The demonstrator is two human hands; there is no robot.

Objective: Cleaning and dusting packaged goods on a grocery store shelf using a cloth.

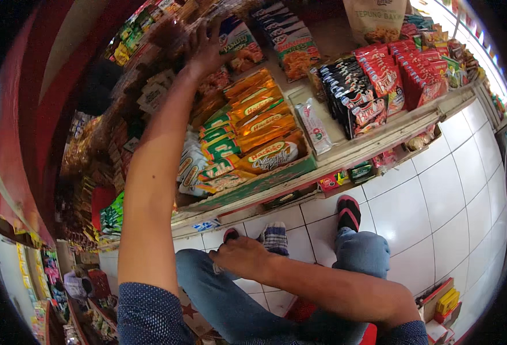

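My left hand (pixel 205 49) reaches over the shelf with its fingers apart, nothing seen in it, beside blue and green packets of seasoned flour (pixel 240 43). Blur softens its fingertips. Below that arm, orange sachets (pixel 270 153) and green-and-orange sachets (pixel 219 151) stand in rows in a cardboard tray (pixel 262 183). My right hand (pixel 240 258) is curled over my left knee. A checked cloth (pixel 275 237) shows beyond it and a pale bit below its fingers, so it appears closed on the cloth; the palm is hidden. A white packet (pixel 313 126) lies right of the tray.
Black sachets (pixel 352 95) and red sachets (pixel 378 69) stand in rows farther right. The shelf's wooden edge (pixel 374 134) runs across, above small packets on a lower ledge. White floor tiles (pixel 447 185) lie below. A cardboard box with yellow packs (pixel 447 300) is at lower right.
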